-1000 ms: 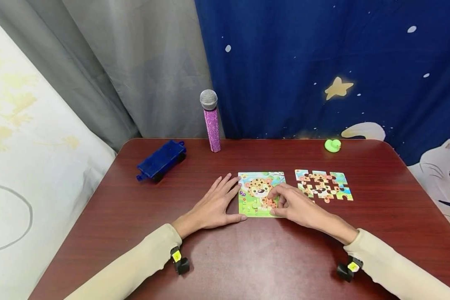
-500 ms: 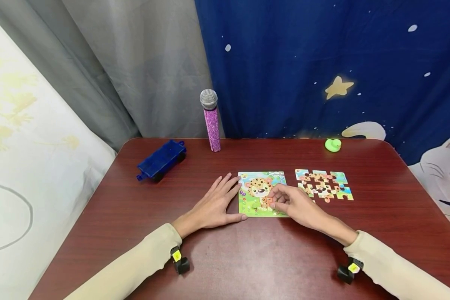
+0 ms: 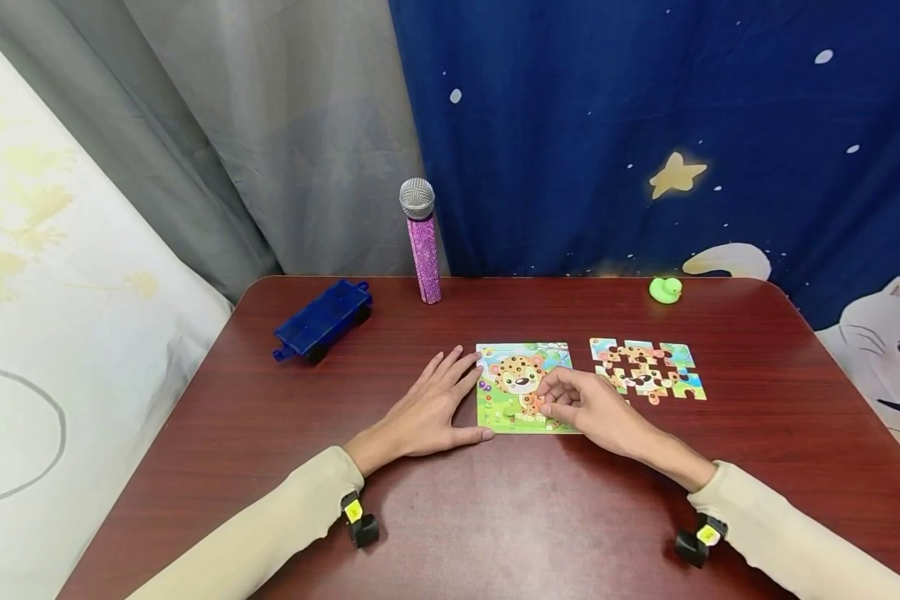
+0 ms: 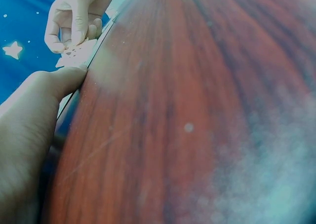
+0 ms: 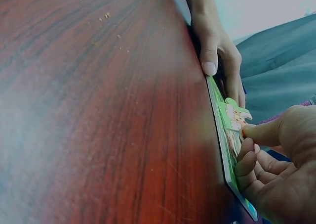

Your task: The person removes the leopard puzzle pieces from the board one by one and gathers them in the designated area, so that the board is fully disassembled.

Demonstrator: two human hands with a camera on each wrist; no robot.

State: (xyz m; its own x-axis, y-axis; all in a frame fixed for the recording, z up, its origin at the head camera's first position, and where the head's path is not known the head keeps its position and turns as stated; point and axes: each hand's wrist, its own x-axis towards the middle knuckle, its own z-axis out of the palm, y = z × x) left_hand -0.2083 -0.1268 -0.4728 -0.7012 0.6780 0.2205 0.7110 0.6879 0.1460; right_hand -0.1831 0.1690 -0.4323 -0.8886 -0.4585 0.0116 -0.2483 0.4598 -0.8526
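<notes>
A square puzzle board [image 3: 498,417] with a spotted leopard cub picture lies flat on the table. My left hand [image 3: 433,408] rests at its left side, fingers spread, thumb touching the near left corner. My right hand [image 3: 596,410] is over the board's lower right part. Between thumb and fingertips it pinches a puzzle piece [image 5: 229,116], green and spotted orange, held at the board's surface. In the left wrist view that piece [image 4: 76,55] looks tilted. The fingers hide part of the board. Several joined puzzle pieces [image 3: 645,381] lie to the right, with gaps among them.
A blue toy wagon [image 3: 322,321] sits at the back left. Near the back edge a pink glittery microphone [image 3: 424,258] stands upright. A green toy duck [image 3: 666,290] is at the back right. Curtains hang behind the table [image 3: 450,517].
The right hand has shifted slightly rightward over the board, with the piece at its fingertips. The left hand stays in place. Over the last half second almost nothing differs.
</notes>
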